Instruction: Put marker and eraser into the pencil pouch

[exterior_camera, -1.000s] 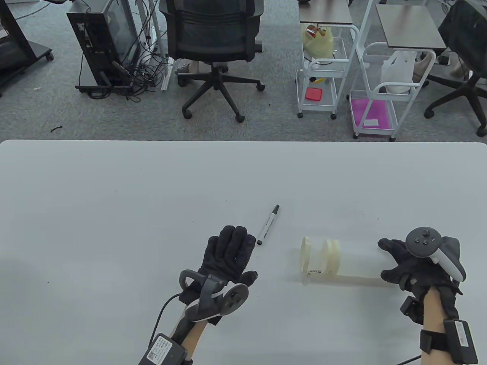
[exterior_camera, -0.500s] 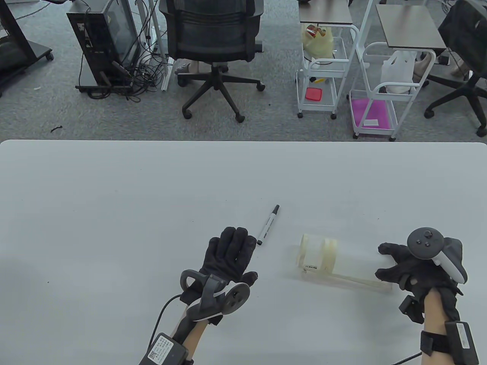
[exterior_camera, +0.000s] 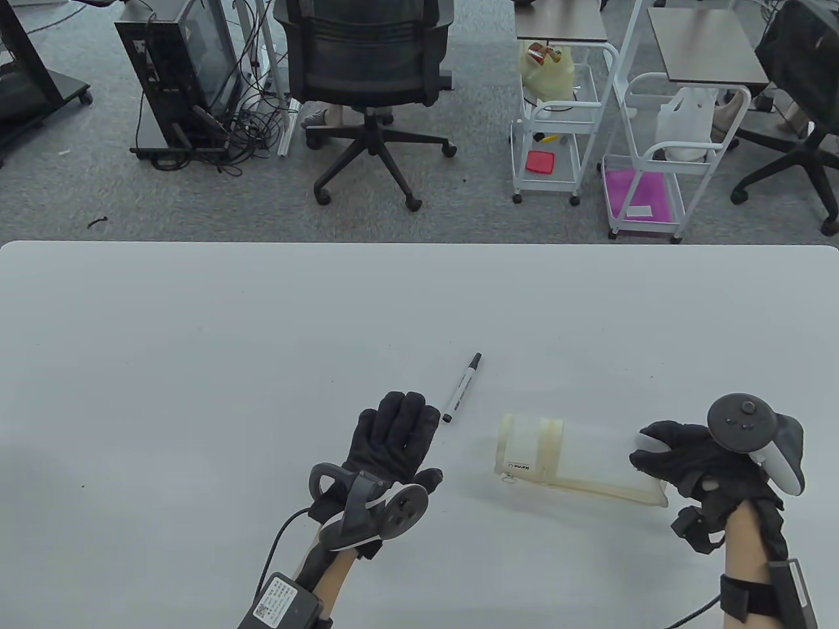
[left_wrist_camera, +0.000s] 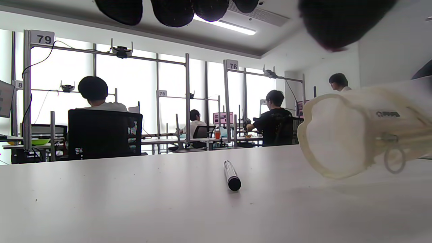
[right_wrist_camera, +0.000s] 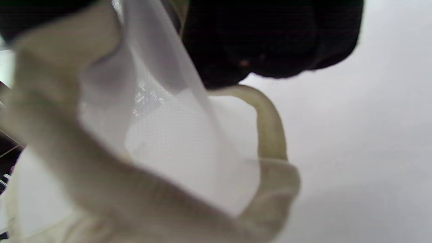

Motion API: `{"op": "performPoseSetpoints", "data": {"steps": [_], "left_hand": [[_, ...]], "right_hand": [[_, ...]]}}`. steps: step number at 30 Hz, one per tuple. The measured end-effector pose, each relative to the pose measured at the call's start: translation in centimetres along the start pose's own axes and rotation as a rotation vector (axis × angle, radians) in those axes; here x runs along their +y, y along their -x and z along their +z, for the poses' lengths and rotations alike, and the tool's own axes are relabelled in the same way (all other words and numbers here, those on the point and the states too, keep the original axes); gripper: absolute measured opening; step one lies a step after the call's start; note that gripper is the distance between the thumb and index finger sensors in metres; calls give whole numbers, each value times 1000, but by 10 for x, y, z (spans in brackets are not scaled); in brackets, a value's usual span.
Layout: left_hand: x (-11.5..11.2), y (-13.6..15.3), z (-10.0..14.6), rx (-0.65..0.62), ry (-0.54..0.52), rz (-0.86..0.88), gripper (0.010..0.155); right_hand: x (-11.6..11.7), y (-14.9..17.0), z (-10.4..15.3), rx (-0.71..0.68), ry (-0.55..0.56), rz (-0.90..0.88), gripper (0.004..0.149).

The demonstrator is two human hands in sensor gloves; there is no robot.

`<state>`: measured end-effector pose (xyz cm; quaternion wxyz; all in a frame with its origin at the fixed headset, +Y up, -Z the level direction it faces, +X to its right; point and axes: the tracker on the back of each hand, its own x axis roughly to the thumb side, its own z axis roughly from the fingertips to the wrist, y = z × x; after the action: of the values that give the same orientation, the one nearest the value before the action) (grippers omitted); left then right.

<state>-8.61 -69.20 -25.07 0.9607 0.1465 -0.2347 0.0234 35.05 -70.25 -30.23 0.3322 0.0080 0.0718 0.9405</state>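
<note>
A translucent, cream-trimmed cylindrical pencil pouch (exterior_camera: 570, 462) is held off the white worktop (exterior_camera: 196, 341) at its far-right end by the gloved right hand (exterior_camera: 688, 458), fingers closed around the mesh, its round end (left_wrist_camera: 332, 135) turned toward the left. A slim white marker with a black cap (exterior_camera: 461, 388) lies flat on the worktop just beyond the gloved left hand (exterior_camera: 393, 439), which rests palm-down with fingers spread wide and nothing held. No eraser can be made out in any view. The step in hand is judged to be the readying of the pouch; whether it is unzipped cannot be told. Next, the pouch would need opening, and the marker picking up by the left hand. Compared with a second ago, the pouch has been rolled, tilted and drawn leftward, its zip ring (exterior_camera: 508, 479) now showing; the marker and left hand are unmoved.
</note>
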Motion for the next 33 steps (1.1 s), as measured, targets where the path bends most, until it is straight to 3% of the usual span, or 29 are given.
{"op": "performPoseSetpoints", "data": {"steps": [12, 18, 25, 28, 31, 33], "left_hand": [[2, -8, 3, -94, -7, 54, 105], [12, -20, 7, -160, -97, 135, 114], [16, -26, 10, -197, -92, 260, 111], [15, -25, 9, -165, -98, 283, 96], [13, -24, 8, -140, -123, 285, 87], [12, -22, 8, -123, -134, 296, 84]], "right_hand": [[15, -12, -3, -144, -170, -347, 54], [32, -24, -5, -175, -328, -380, 55], [48, -24, -9, -145, -496, -439, 57], [47, -24, -8, -107, -478, -371, 63], [41, -31, -2, -66, -381, -274, 72], [30, -45, 8, -44, -224, -127, 75]]}}
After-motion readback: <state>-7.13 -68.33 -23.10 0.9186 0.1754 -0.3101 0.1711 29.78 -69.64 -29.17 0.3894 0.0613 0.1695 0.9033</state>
